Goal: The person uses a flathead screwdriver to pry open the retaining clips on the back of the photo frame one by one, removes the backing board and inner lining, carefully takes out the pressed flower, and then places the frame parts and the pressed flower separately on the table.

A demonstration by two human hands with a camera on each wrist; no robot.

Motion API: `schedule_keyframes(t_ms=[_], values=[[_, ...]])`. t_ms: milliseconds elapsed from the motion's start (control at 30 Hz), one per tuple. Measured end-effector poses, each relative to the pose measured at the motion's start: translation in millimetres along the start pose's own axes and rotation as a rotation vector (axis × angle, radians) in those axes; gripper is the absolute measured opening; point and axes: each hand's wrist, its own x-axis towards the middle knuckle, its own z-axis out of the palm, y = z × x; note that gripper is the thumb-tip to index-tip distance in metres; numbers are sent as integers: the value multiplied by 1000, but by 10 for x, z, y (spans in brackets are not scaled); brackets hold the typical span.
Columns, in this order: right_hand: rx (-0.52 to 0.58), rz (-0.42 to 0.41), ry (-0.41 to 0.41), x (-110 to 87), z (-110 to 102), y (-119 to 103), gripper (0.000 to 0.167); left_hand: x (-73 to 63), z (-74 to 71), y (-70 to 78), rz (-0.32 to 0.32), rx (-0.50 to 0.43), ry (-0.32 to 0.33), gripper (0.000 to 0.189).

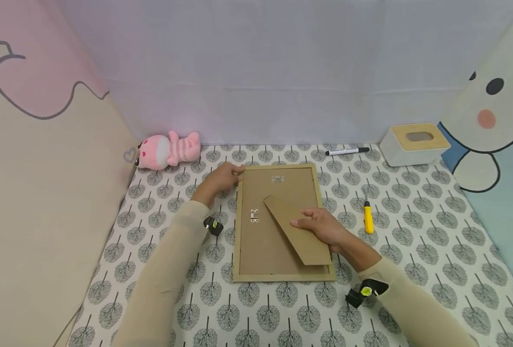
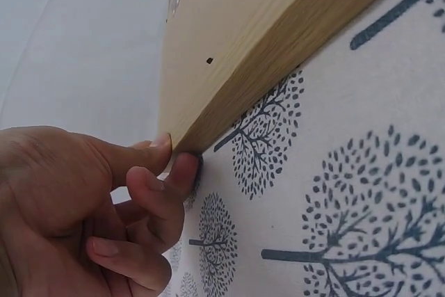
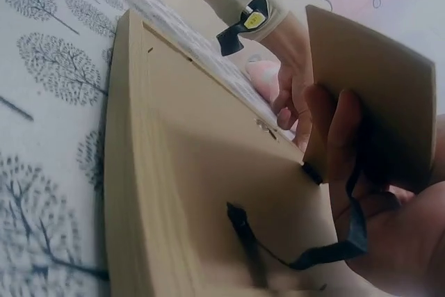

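A picture frame point(image 1: 256, 250) with a light wooden rim lies back side up on the cloth. Its brown backing carries metal hangers, one at the top point(image 1: 277, 179) and one at the left point(image 1: 254, 216). My left hand point(image 1: 222, 177) pinches the far left corner, thumb above and a finger at the edge below in the left wrist view. Raised at an angle from the backing is the cardboard easel leg point(image 1: 302, 238), which my right hand point(image 1: 326, 226) grips between thumb and fingers. A black ribbon point(image 3: 354, 234) joins leg and backing in the right wrist view.
A yellow-handled screwdriver point(image 1: 368, 219) lies right of the frame. Farther back are a marker point(image 1: 346, 151) and a white tissue box point(image 1: 412, 153) with a wooden lid. At the far left rests a pink plush toy point(image 1: 169, 150). Tree-print cloth point(image 1: 274, 318) covers the table.
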Motion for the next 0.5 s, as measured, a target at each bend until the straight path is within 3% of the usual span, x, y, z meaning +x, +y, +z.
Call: schedule_keyframes(t_ms=[267, 500], values=[[5, -52, -63, 44, -114, 175, 61, 51, 31, -28, 10, 5, -2, 51], [40, -94, -138, 106, -186, 228, 55, 8, 11, -16, 23, -8, 9, 51]])
